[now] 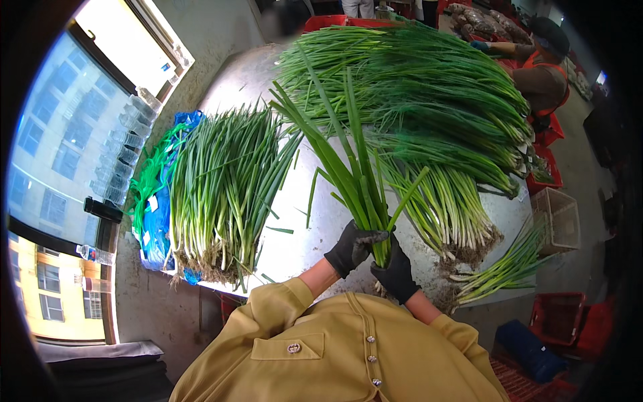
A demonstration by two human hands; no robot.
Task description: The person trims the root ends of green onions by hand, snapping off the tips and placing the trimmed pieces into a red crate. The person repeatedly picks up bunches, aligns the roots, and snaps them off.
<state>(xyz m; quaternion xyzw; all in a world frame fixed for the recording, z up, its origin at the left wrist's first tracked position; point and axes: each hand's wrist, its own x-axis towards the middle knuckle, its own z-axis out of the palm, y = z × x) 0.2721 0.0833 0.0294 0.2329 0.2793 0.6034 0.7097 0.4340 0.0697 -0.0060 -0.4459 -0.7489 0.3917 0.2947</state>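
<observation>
Both of my hands wear dark gloves and hold one bunch of green onions [365,196] above the metal table. My left hand [351,247] is closed around the stalks, and my right hand [397,271] grips them lower down on the right. The leaves fan up and away from me. A row of green onions with roots [221,186] lies to the left. On the right lies another rooted pile [447,206], with a small loose bunch [502,271] nearer the table's edge. A large heap of green onions [432,95] covers the far side.
Blue and green bags [159,201] lie at the table's left edge. Plastic bottles [120,151] line the windowsill. A pale crate [555,221] and red crates [556,316] stand at the right. A person in an orange vest [545,80] works beyond the heap.
</observation>
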